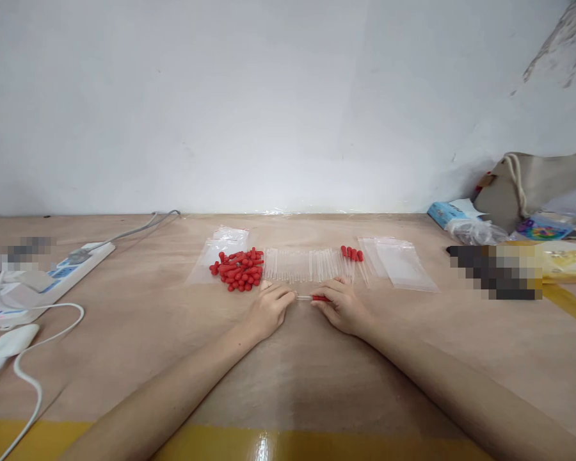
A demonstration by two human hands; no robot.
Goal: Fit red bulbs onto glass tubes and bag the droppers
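Note:
Between my hands lies a thin clear glass dropper tube, level, with a red rubber bulb at its right end. My left hand pinches the tube's left part, and my right hand grips the red bulb. Just beyond my left hand is a heap of loose red rubber bulbs. A row of bare glass tubes lies side by side beyond both hands. To the right of that row, several droppers with red bulbs lie together.
Clear zip bags lie on the right, with more bags behind the bulb heap. A white power strip with cables and a white charger occupies the left. At the right stand a blue tissue box, a beige bag and plastic packages.

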